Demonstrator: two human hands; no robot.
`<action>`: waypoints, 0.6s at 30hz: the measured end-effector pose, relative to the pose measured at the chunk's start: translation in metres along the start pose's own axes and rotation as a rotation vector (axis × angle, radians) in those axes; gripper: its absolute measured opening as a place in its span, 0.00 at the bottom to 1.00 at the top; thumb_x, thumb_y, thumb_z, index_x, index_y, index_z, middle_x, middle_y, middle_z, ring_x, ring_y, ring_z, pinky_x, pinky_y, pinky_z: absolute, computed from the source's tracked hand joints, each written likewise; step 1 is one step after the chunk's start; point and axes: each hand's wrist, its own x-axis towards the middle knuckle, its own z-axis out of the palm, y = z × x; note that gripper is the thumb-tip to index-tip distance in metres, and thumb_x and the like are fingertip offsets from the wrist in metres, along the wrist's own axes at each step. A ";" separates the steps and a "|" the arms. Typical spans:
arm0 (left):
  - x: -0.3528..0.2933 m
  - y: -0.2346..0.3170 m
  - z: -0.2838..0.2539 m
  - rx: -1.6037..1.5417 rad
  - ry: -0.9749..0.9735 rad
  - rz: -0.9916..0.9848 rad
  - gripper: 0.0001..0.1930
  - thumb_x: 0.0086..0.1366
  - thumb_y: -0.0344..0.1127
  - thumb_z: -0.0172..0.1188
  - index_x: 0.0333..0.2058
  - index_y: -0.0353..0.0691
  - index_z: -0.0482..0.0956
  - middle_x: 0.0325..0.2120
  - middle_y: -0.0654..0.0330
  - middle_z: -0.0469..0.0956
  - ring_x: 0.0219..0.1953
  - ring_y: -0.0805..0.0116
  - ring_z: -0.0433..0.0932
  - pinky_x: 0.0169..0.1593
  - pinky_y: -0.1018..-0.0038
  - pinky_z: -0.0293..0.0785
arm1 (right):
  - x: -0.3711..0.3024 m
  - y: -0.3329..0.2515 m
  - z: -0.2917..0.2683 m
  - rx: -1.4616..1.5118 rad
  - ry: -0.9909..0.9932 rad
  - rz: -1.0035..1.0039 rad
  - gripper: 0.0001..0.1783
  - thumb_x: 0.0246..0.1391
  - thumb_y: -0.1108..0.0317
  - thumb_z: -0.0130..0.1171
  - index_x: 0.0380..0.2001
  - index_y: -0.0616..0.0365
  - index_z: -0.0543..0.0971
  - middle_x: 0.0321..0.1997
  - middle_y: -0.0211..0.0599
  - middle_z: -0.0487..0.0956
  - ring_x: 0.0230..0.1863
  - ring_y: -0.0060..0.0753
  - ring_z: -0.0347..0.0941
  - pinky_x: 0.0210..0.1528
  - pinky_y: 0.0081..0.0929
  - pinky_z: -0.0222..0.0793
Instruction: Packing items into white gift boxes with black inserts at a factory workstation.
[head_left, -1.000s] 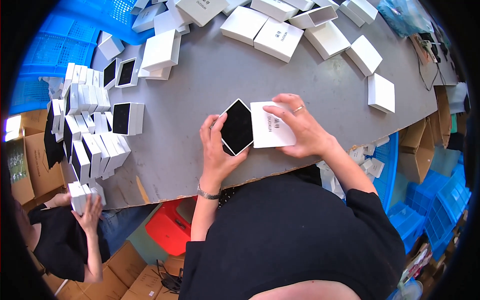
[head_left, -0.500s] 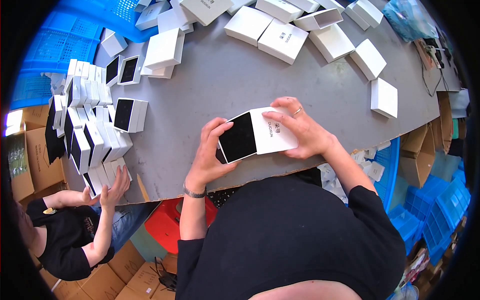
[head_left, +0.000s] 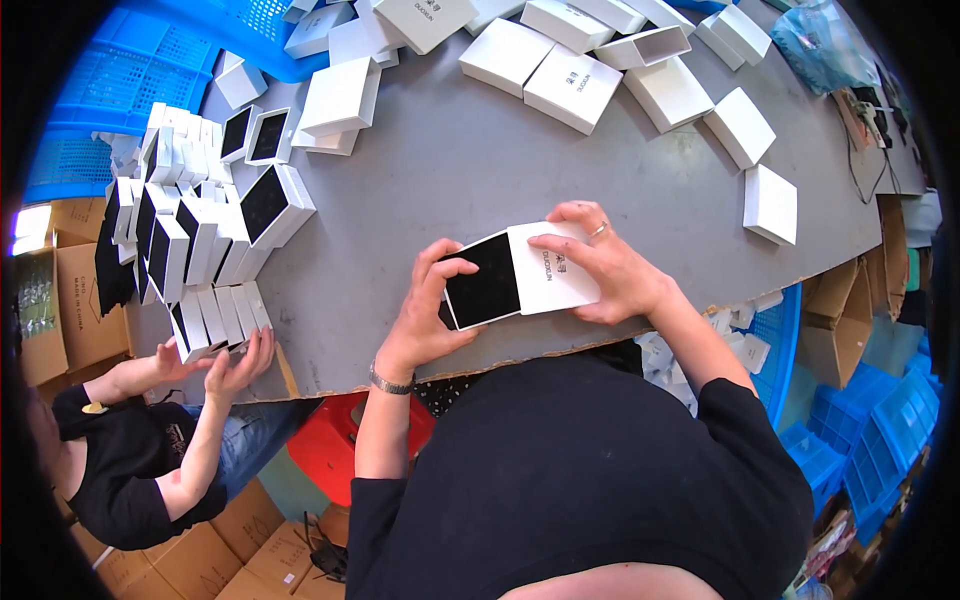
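Note:
Near the table's front edge, my left hand (head_left: 418, 312) grips a shallow white box base (head_left: 484, 282) lined in black, thumb and fingers at its edges. My right hand (head_left: 615, 270) is closed round a white box lid (head_left: 553, 284) with dark print. The lid overlaps the right end of the base, so the two halves touch and lie partly one over the other. Several white lids (head_left: 572, 88) lie across the far side of the table.
At left, a co-worker's hands (head_left: 238, 368) hold a row of white boxes beside a stack of black-faced box bases (head_left: 200, 240). Blue crates (head_left: 130, 75) stand far left. A blue plastic bag (head_left: 822, 48) and cables (head_left: 872, 120) lie far right. White pieces (head_left: 745, 350) fill a crate at right.
My hands keep their hold on the base and lid, with little visible movement. At left, a black-faced box base has tilted beside the stack, and the co-worker's hands have shifted along the row.

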 end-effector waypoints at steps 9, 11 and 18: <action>-0.005 -0.002 0.007 0.036 0.090 0.030 0.37 0.40 0.25 0.78 0.51 0.46 0.70 0.62 0.53 0.62 0.64 0.49 0.65 0.66 0.60 0.66 | 0.005 -0.001 0.000 -0.078 0.016 -0.032 0.46 0.24 0.67 0.71 0.58 0.46 0.75 0.61 0.51 0.64 0.63 0.59 0.59 0.68 0.49 0.59; -0.007 -0.001 0.007 0.059 0.102 0.044 0.37 0.40 0.25 0.78 0.50 0.46 0.70 0.62 0.52 0.61 0.65 0.49 0.64 0.65 0.60 0.67 | 0.003 0.000 0.003 -0.024 0.030 -0.025 0.45 0.24 0.68 0.71 0.57 0.46 0.76 0.61 0.51 0.64 0.63 0.59 0.59 0.68 0.49 0.59; 0.004 -0.002 0.000 -0.113 0.029 -0.032 0.37 0.40 0.26 0.77 0.50 0.46 0.68 0.62 0.53 0.60 0.67 0.49 0.61 0.67 0.58 0.63 | 0.011 0.009 -0.004 0.058 0.007 -0.043 0.42 0.24 0.68 0.71 0.54 0.47 0.77 0.61 0.52 0.64 0.64 0.59 0.58 0.67 0.50 0.61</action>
